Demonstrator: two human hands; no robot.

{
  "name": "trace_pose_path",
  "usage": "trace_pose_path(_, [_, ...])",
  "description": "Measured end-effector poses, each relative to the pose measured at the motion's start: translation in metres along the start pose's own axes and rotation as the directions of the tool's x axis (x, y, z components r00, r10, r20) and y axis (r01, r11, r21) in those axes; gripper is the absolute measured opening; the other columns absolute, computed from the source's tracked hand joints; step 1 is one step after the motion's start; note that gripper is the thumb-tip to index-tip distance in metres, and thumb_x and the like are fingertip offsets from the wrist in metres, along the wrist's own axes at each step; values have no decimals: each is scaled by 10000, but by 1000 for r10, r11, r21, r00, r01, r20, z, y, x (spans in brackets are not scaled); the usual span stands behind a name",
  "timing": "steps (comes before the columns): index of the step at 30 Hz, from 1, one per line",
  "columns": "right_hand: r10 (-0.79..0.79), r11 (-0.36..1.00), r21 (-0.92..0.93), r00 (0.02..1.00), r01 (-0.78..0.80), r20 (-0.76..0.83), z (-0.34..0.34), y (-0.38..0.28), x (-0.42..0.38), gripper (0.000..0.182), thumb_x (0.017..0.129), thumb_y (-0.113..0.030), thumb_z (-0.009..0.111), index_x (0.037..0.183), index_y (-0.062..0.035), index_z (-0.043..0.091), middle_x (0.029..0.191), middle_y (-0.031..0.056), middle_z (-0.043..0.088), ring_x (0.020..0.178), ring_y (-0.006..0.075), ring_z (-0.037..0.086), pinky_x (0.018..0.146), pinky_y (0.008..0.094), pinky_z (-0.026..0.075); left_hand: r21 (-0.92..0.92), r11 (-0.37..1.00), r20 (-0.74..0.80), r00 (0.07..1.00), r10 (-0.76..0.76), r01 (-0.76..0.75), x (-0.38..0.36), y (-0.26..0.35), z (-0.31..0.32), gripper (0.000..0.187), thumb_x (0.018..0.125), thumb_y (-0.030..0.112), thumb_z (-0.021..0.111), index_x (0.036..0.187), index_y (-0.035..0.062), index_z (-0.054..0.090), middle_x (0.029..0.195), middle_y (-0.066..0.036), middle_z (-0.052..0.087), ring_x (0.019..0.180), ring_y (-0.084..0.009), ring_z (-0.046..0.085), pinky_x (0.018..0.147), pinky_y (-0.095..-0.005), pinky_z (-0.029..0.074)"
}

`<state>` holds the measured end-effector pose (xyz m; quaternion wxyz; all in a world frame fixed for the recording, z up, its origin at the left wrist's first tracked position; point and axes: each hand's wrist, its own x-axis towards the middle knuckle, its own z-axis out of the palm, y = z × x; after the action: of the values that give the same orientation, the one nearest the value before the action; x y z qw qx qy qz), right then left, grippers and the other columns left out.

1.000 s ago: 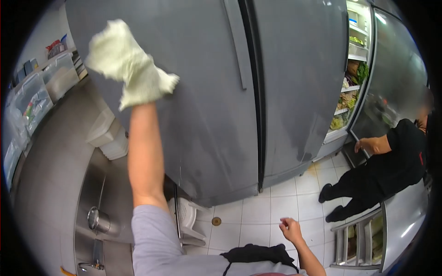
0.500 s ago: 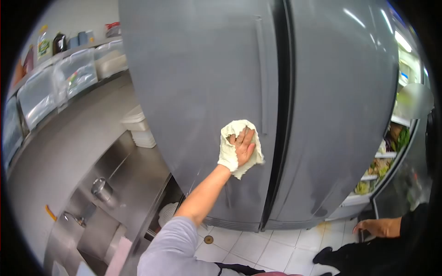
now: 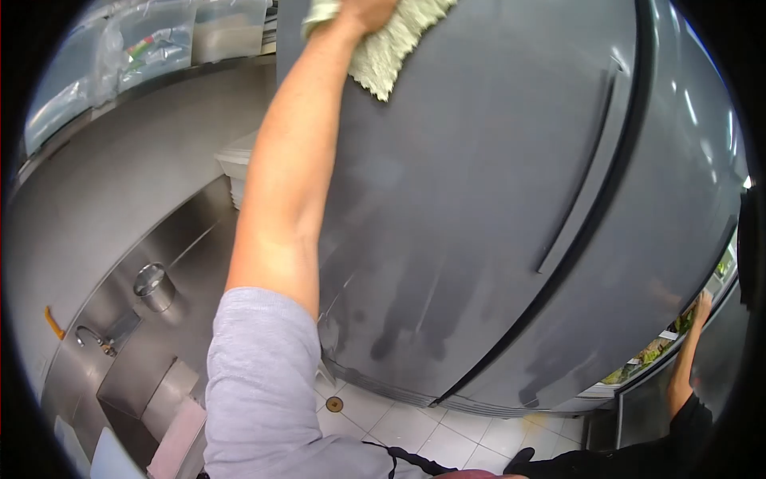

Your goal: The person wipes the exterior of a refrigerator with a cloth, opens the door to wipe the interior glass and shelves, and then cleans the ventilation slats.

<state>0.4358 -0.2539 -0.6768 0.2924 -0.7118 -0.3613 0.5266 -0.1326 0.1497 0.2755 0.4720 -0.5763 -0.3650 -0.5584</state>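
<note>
Had a big grey fridge [image 3: 495, 207] filling most of the view, smooth, glossy and a bit smudged low down. Got a long steel counter [image 3: 195, 263] over to the left, along the wall [image 3: 136, 152]. Saw another person's bare forearm [image 3: 686, 359] and dark sleeve [image 3: 692, 427] at the far right, well apart from everything else. Then clocked the wearer's left arm [image 3: 291, 160], raised in front of the left-hand door [image 3: 423, 176], and that door's long handle [image 3: 602, 160], well off to the right. Found the pale, ragged-edged cloth [image 3: 387, 60] right up at the top of the view, showing on both sides of the left hand [image 3: 369, 11], apparently against the door. Seemed super light and soft, probably floppy enough to fold any way, nothing to chip or break. Couldn't tell damp or dry. Probably slid easily on that slick door, and likely bunched or trailed a corner without a wide hold. Figured best taken under a spread palm, over the middle, with a bit of edge tucked round the fingers; wouldn't have trusted a pinch on one frayed corner, too likely to leave the rest flapping. Couldn't call the grip either, clenched or just pressing flat, with those fingers cut off by the top edge. Got no sight of the right hand at all.
</note>
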Motion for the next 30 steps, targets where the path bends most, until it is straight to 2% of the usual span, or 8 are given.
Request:
trace_pose_path(6, [-170, 970, -139, 968, 197, 183, 93, 55, 67, 372, 840, -282, 628, 1067, 7, 686, 794, 139, 698, 662, 228, 660, 622, 383, 559, 253, 929, -95, 962, -255, 271, -38, -24, -23, 668, 966, 299, 496, 1541, 57, 258, 1601, -123, 262, 1451, -335, 259, 1227, -496, 91])
trace_pose_path(8, [122, 749, -654, 949, 103, 289, 130, 7, 74, 294, 821, -377, 633, 767, -109, 741, 752, 78, 730, 711, 220, 715, 659, 359, 565, 164, 936, -156, 945, -286, 310, -71, -26, -20, 694, 930, 290, 536, 1526, 37, 285, 1592, -164, 253, 1433, -373, 280, 1208, -528, 120])
trace_pose_path(9, [190, 894, -432, 974, -119, 125, 143, -10, 61, 292, 820, -363, 639, 766, -91, 733, 776, 81, 737, 674, 213, 712, 630, 360, 555, 234, 958, -118, 983, -140, 164, -108, -55, -4, 712, 896, 438, 558, 1536, 240, 318, 1616, -134, 210, 1435, -394, 229, 1174, -619, 130])
trace_pose_path(14, [215, 942, -286, 969, -173, 121, 210, -149, 29, 192, 848, -198, 648, 924, -54, 751, 756, 115, 721, 608, 197, 685, 518, 357, 564, 95, 977, 58, 979, -197, 191, -310, 14, -41, 872, 823, 312, 645, 1538, 38, 229, 1608, -205, 179, 1478, -394, 166, 1159, -638, 29])
trace_pose_path(18, [-59, 941, -313, 973, 129, 224, 259, -178, 55, 303, 849, -337, 640, 977, -79, 736, 682, 135, 693, 553, 240, 676, 590, 372, 555, -104, 993, 381, 925, -12, 56, -481, 62, -64, 867, 806, 343, 666, 1519, 33, 280, 1551, -283, 218, 1413, -505, 221, 1105, -725, -23])
trace_pose_path(25, [-314, 944, -27, 919, 330, 237, 246, -304, 18, 123, 872, -179, 677, 914, -67, 704, 691, 54, 663, 625, 123, 602, 579, 301, 481, 14, 995, 405, 910, 89, -103, -320, 83, -50, 723, 799, 396, 648, 1464, 177, 466, 1542, -199, 334, 1164, -437, 516, 1070, -781, 36])
trace_pose_path(28, [-560, 814, -99, 819, 572, 123, 217, -349, 22, 250, 893, -205, 683, 1043, -6, 696, 800, 115, 716, 718, 164, 662, 671, 335, 513, -92, 987, 182, 973, 145, -130, -247, 109, -22, 684, 832, 439, 631, 1479, 325, 440, 1595, -66, 291, 1305, -446, 401, 1033, -802, 103])
trace_pose_path(30, [-567, 819, -138, 823, 557, -37, 197, -411, -12, 267, 905, -223, 679, 1058, -5, 694, 820, 137, 720, 758, 208, 685, 695, 351, 526, 51, 972, 226, 951, 213, -230, -261, 132, -22, 683, 887, 389, 577, 1500, 194, 351, 1596, -106, 263, 1379, -394, 335, 1119, -641, 135])
